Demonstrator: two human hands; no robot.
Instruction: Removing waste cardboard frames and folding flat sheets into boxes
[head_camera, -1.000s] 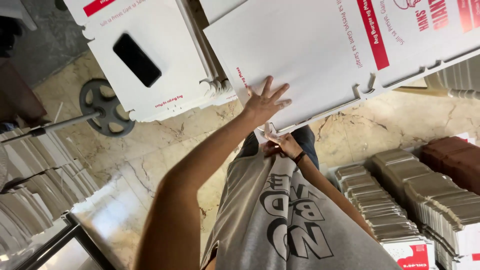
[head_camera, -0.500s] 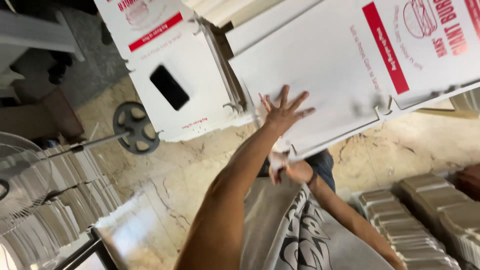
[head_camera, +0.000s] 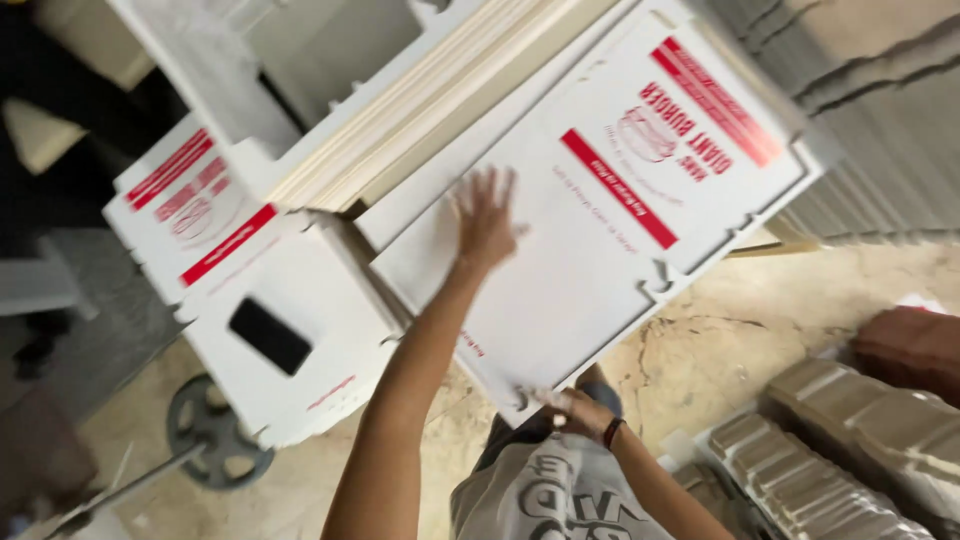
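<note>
Head view, looking down. Frame is motion-blurred; fine detail is limited.

Left hand (head_camera: 487, 218): lies flat on the large flat white die-cut cardboard sheet with red printed bands (head_camera: 600, 230), fingers (head_camera: 508, 188) spread apart and pressed against the sheet's face, nothing clamped. The forearm runs up from the lower centre of the frame to reach it.

Right hand (head_camera: 575, 410): sits at the near bottom edge of the same sheet, close to the body. Fingers appear curled onto the edge, pinching it; blur prevents confirming how firm the grip is. A dark band is on that wrist.

Cardboard sheet: tilted diagonally across the centre and upper right of the frame, printed face up, notched tabs along its right edge. Its upper left edge touches or overlaps a thick stack of cream-edged flat cardboard blanks (head_camera: 420, 110).

To the left: a second white printed cardboard sheet with a black rectangular cut-out (head_camera: 270, 300), lying beside the stack.

Below: a beige marbled stone floor (head_camera: 740, 330). A round grey metal fan base (head_camera: 215, 432) stands on it at lower left. At lower right, rows of stacked grey-beige moulded trays (head_camera: 860, 440) and a reddish-brown stack (head_camera: 915, 345) lie near each other.
</note>
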